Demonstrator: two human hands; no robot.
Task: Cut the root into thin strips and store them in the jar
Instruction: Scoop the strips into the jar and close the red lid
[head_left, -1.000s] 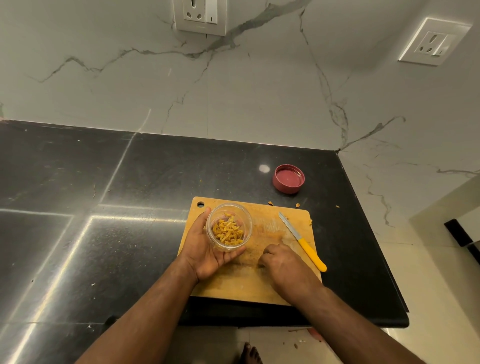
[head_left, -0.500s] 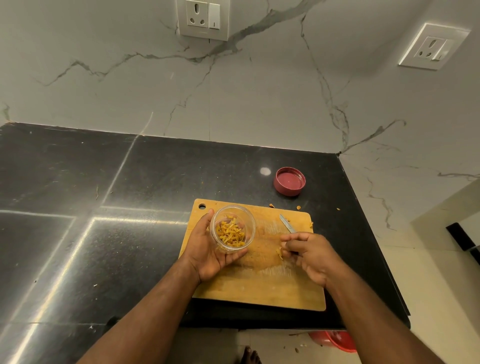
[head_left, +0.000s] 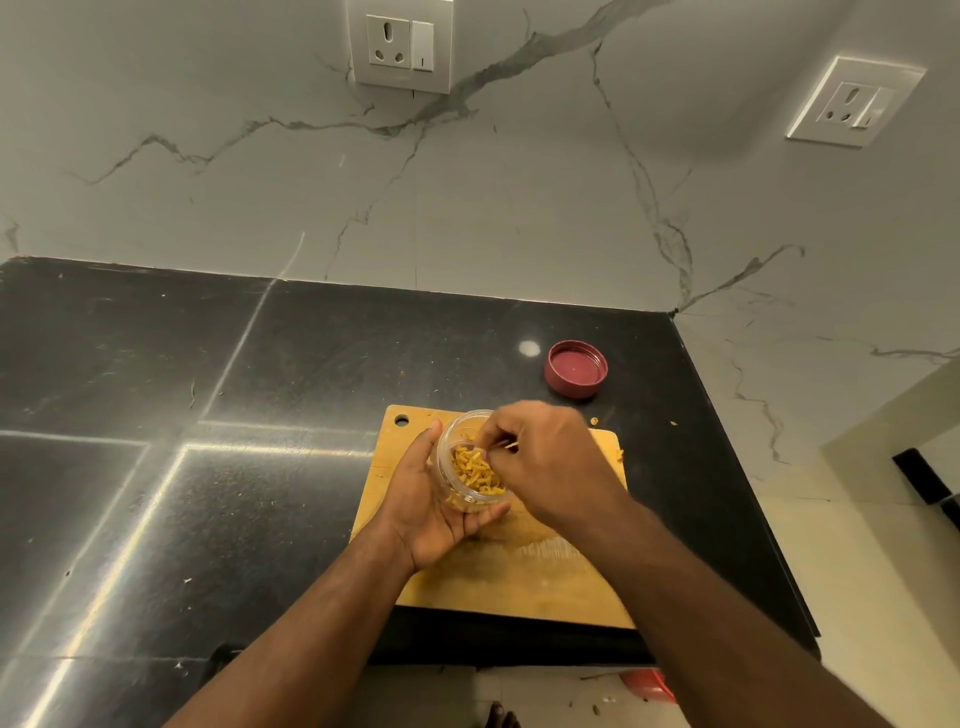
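Note:
My left hand (head_left: 426, 499) cups a small clear jar (head_left: 451, 441) over the wooden cutting board (head_left: 519, 582). Inside the jar lie several thin yellow-orange root strips (head_left: 474, 472). My right hand (head_left: 545, 457) hovers over the jar's mouth with fingertips pinched together on a few strips, one thin strip sticking out to the right. The knife is hidden behind my right hand.
The jar's red lid (head_left: 575, 368) lies upside down on the black counter (head_left: 208, 415) behind the board. Small orange scraps (head_left: 618, 455) dot the board's right edge and the counter. The counter ends just right of the board. Marble wall behind carries two sockets (head_left: 399, 47).
My right hand picked strips off the board's right part, lifted and swung left to the jar's mouth, now covering the knife. The left hand kept the jar in place.

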